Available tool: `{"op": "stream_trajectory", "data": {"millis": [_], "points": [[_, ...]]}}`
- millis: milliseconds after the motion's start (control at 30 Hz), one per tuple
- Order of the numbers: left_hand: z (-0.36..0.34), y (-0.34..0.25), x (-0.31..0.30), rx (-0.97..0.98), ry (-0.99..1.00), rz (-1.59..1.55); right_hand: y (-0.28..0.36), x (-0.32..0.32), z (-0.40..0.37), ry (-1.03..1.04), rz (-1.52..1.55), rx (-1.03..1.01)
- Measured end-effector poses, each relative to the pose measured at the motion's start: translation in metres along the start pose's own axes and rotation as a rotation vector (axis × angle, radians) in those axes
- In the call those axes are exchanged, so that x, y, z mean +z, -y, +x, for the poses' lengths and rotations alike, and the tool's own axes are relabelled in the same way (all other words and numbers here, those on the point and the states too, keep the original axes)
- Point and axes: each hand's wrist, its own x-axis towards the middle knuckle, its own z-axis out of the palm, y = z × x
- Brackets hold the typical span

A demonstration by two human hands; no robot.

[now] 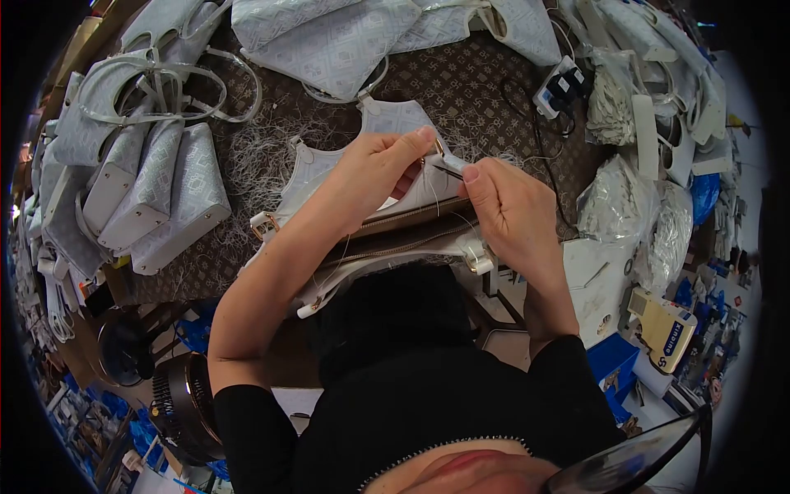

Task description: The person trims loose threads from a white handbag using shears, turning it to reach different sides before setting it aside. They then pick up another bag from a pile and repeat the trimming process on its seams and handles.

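A white handbag (440,188) with gold fittings lies at the table's near edge, its brown zipped opening facing me. My left hand (380,171) is closed, pinching the bag's edge beside a gold ring (439,146). Opposite it, my right hand (517,210) is closed round a slim dark metal tool (448,170), whose tip points at the tab under the ring. Most of the tool is hidden in the fingers. Loose white threads hang from the bag. Behind my hands lies a pale patterned bag panel (397,118) with strap loops.
Silver-white patterned bags (177,185) stand at the left, and more bags (329,45) lie at the back. Thread scraps (247,156) litter the brown patterned cloth (461,78). A power strip (555,89) with a black cable and plastic-wrapped parts (617,198) sit at right.
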Motion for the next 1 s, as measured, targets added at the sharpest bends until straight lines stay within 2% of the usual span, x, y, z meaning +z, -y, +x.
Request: {"op": "stream_trajectory", "data": {"millis": [100,200,267,333,367,400,433,500,567,633,667,733,867,1000], "points": [[0.002,0.003,-0.003,0.011,0.026,0.010,-0.002,0.000,0.000,0.024,-0.014,0.026],[0.001,0.001,0.000,0.011,0.008,-0.005,-0.006,-0.006,-0.002,0.054,0.099,0.084],[0.002,0.000,-0.002,-0.001,0.015,0.009,-0.008,-0.013,-0.005,-0.015,0.365,0.199],[0.001,0.000,-0.003,-0.018,0.027,0.026,-0.011,-0.010,-0.004,-0.053,0.396,0.211],[-0.002,-0.002,-0.002,0.040,-0.001,0.106,-0.014,-0.007,-0.002,-0.093,0.426,0.221],[-0.006,-0.005,-0.001,0.098,-0.028,0.185,-0.018,-0.002,0.000,-0.130,0.333,0.132],[-0.013,-0.007,0.002,0.092,-0.022,0.185,-0.023,0.005,0.000,-0.129,0.333,0.140],[-0.040,-0.012,0.009,0.901,-0.416,0.851,-0.033,0.015,0.000,-0.184,0.313,0.096],[-0.085,-0.022,0.017,0.817,-0.248,0.724,-0.038,0.019,0.002,-0.215,0.348,0.099],[-0.109,-0.015,0.026,0.340,0.164,0.348,-0.039,0.022,0.003,-0.247,0.383,0.093],[-0.103,0.002,0.030,0.036,0.310,0.178,-0.038,0.023,0.003,-0.271,0.388,0.079],[-0.079,0.038,0.048,-0.394,0.316,-0.472,-0.037,0.024,0.002,-0.284,0.391,0.060],[-0.055,0.041,0.058,-0.422,0.382,-0.730,-0.036,0.023,-0.005,-0.262,0.433,0.073],[-0.053,0.045,0.064,-0.324,0.402,-0.544,-0.039,0.017,-0.010,-0.216,0.533,0.125]]}}
